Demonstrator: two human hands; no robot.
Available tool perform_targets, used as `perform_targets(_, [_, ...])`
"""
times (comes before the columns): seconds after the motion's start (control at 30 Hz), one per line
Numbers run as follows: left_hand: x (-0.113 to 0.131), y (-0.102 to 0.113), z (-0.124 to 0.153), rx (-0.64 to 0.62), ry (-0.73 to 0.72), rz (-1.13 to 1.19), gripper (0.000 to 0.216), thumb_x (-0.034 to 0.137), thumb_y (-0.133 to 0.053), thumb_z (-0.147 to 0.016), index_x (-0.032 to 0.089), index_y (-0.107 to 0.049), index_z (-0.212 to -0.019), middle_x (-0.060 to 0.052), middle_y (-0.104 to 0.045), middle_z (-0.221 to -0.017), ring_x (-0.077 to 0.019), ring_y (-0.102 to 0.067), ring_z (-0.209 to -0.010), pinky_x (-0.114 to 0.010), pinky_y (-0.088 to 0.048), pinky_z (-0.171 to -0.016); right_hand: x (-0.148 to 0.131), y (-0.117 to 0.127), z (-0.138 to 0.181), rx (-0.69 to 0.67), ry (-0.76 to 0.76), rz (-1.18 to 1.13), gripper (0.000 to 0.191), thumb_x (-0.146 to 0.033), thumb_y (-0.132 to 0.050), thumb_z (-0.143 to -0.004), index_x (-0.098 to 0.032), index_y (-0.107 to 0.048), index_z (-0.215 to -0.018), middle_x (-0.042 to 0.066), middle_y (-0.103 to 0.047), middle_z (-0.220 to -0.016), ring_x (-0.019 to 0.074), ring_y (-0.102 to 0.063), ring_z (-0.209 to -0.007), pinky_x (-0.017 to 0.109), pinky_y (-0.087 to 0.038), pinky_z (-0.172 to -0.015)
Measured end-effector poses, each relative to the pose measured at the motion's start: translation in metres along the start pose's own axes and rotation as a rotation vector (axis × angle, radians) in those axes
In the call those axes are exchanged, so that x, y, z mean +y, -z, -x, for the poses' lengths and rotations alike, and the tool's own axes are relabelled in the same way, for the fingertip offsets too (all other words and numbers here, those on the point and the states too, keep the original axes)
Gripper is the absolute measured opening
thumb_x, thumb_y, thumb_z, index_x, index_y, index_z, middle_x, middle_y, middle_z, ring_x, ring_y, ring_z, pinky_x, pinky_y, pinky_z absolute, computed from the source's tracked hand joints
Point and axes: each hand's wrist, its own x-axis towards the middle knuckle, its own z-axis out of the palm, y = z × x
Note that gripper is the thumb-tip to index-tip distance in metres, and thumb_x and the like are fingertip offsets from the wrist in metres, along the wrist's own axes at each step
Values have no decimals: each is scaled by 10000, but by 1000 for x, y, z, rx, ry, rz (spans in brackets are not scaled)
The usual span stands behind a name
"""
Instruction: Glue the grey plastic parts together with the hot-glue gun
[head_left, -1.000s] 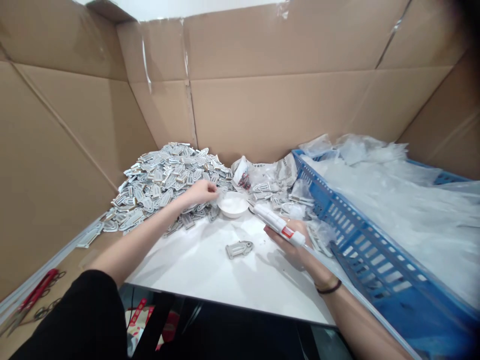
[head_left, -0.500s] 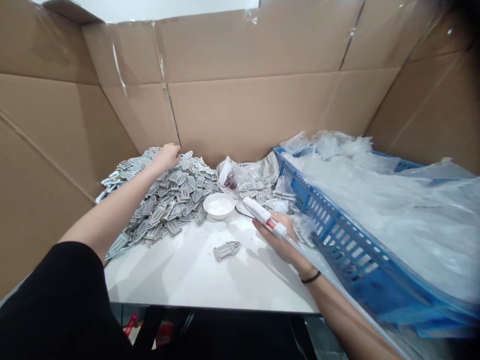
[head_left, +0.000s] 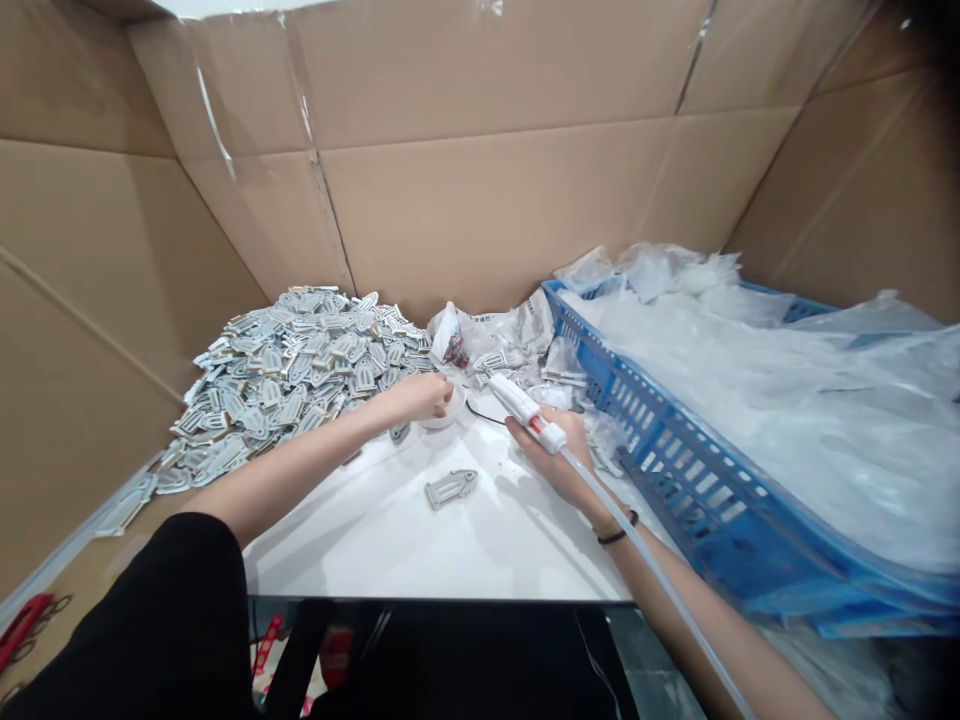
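Note:
My left hand (head_left: 429, 396) is over the small white bowl (head_left: 456, 408), fingers pinched together at its inside. Whatever the fingers hold, if anything, is too small to make out. In my right hand (head_left: 564, 450) is a white pen-shaped tool (head_left: 525, 412) with a red band and a clear tube (head_left: 637, 545) trailing from its rear end; its tip points up and left. A single flat grey slotted metal piece (head_left: 451, 488) lies on the white tabletop (head_left: 420, 560) between my two hands, touched by neither.
A large heap of similar grey pieces (head_left: 300, 360) fills the left. More pieces (head_left: 506, 360) lie by crumpled plastic bags (head_left: 525, 325) at the back. A blue basket (head_left: 675, 470) holding clear plastic bags (head_left: 810, 400) stands right. Cardboard walls (head_left: 487, 200) enclose the table.
My left hand has come from the top of the heap, right and toward me, to the white bowl. The right hand still holds the tool in nearly the same spot. The view has shifted slightly.

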Motion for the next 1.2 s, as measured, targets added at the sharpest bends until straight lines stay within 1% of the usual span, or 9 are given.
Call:
perform_targets(0.13, [-10, 5, 1, 5, -25, 9, 83, 148, -685, -633, 189, -628, -590, -44, -624, -722, -170, -543, -667, -252, -362, -636, 0, 0, 0, -10, 8, 25, 362, -387, -508, -875, -243, -356, -579, 5, -470, -532, 147, -462, -492, 291, -300, -529])
perform_targets(0.27, [-19, 6, 11, 87, -32, 72, 61, 216, -614, -726, 176, -611, -680, -24, -635, -724, -154, -557, -665, -243, -378, -644, 0, -1, 1, -4, -24, 18, 383, -413, -498, -878, -245, -350, -567, 10, -483, -539, 159, -476, -498, 297, -318, -535])
perform_targets(0.43, [-11, 3, 36, 221, -30, 414, 146, 258, -610, -788, 161, -552, -880, -20, -678, -783, -140, -620, -721, -231, -441, -657, 2, -2, 1, 7, -47, 23, 399, -435, -500, -864, -252, -324, -556, 17, -508, -535, 175, -482, -485, 314, -318, -524])
perform_targets(0.53, [5, -4, 56, 168, -54, 574, 263, 266, -601, -829, 149, -553, -1060, -28, -680, -809, -130, -622, -725, -221, -455, -641, 1, -2, 1, -5, -45, 43, 382, -416, -508, -860, -249, -348, -556, 11, -509, -526, 162, -474, -478, 301, -305, -510])
perform_targets(0.63, [23, -16, 74, 82, -54, 645, 302, 294, -555, -875, 130, -614, -1122, -50, -656, -854, -112, -590, -663, -211, -456, -573, 1, -3, 1, -12, -43, 60, 378, -407, -506, -859, -242, -342, -560, 10, -501, -530, 145, -454, -477, 288, -287, -509])
perform_targets(0.73, [34, -28, 86, 36, -17, 731, 311, 319, -518, -897, 118, -677, -1073, -78, -651, -908, -114, -591, -655, -227, -488, -572, 0, -2, 2, -31, -49, 82, 369, -394, -506, -860, -230, -343, -572, 11, -497, -542, 134, -459, -497, 277, -289, -533])
perform_targets(0.83, [38, -38, 89, 48, 15, 761, 244, 304, -584, -852, 120, -711, -949, -79, -668, -890, -126, -600, -711, -232, -495, -640, 0, -2, 1, -53, -61, 84, 353, -378, -513, -857, -220, -356, -584, 10, -500, -548, 123, -465, -507, 266, -294, -548])
perform_targets(1.03, [30, -53, 93, 5, 191, 1019, 250, 316, -739, -712, 132, -604, -814, -23, -620, -679, -110, -571, -569, -220, -446, -541, 4, -6, 2, -40, -49, 132, 361, -374, -519, -857, -209, -376, -569, 15, -511, -548, 118, -472, -513, 265, -290, -549])
perform_targets(1.2, [32, -49, 103, -9, 203, 715, 210, 312, -709, -723, 138, -592, -717, -14, -623, -637, -107, -558, -559, -204, -404, -520, 12, -11, 3, -31, -40, 170, 393, -444, -508, -869, -192, -467, -570, 24, -529, -551, 116, -506, -533, 265, -287, -545])
